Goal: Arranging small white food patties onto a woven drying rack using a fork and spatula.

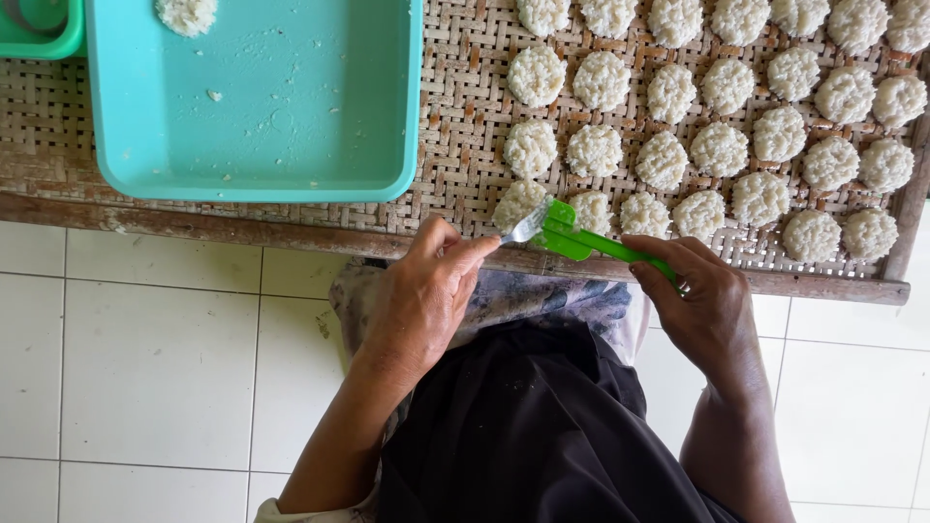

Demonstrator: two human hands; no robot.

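over the near rim of the woven tray (465, 165), a green mould (581, 242) lies with its long axis from ten to four o'clock, head toward the rice cakes (678, 145). right hand (702, 300) closes around its handle; left hand (421, 300) pinches a metal fork (525, 226) by the stem, tines at two o'clock against the mould. a turquoise tub (262, 145) sits at eleven o'clock.

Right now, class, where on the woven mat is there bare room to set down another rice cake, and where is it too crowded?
Bare weave lies between the turquoise tray and the leftmost rice cakes, and left of the tray. The mat's right side is packed with cakes. The left hand and right hand, holding a green tool, crowd the front edge.
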